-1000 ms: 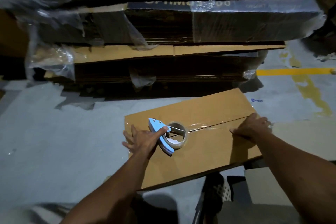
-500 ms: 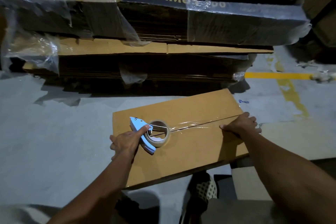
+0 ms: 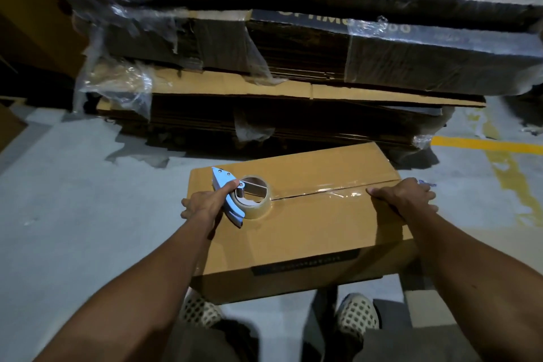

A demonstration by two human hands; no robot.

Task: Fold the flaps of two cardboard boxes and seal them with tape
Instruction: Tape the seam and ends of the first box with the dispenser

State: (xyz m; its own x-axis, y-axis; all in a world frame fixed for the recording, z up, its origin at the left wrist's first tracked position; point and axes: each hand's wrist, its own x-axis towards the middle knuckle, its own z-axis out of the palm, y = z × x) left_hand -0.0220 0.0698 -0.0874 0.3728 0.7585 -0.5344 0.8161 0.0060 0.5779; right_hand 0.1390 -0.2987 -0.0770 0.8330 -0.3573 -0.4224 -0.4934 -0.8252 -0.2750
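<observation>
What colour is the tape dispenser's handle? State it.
Light blue; the tape dispenser shows clearly in the head view.

A big stack of flattened cardboard [image 3: 293,91] fills the far side of the grey concrete floor [image 3: 73,214]. Torn clear plastic wrap [image 3: 117,82] hangs off the stack's left end and drapes over its upper layers. On top of the stack lies a dark bundle with pale lettering [image 3: 382,47], too blurred to read. Right of the stack, a yellow painted line [image 3: 484,142] runs across the floor. At the near edge, well apart from the stack, a pair of perforated pale shoes [image 3: 355,314] stands on the concrete.
</observation>
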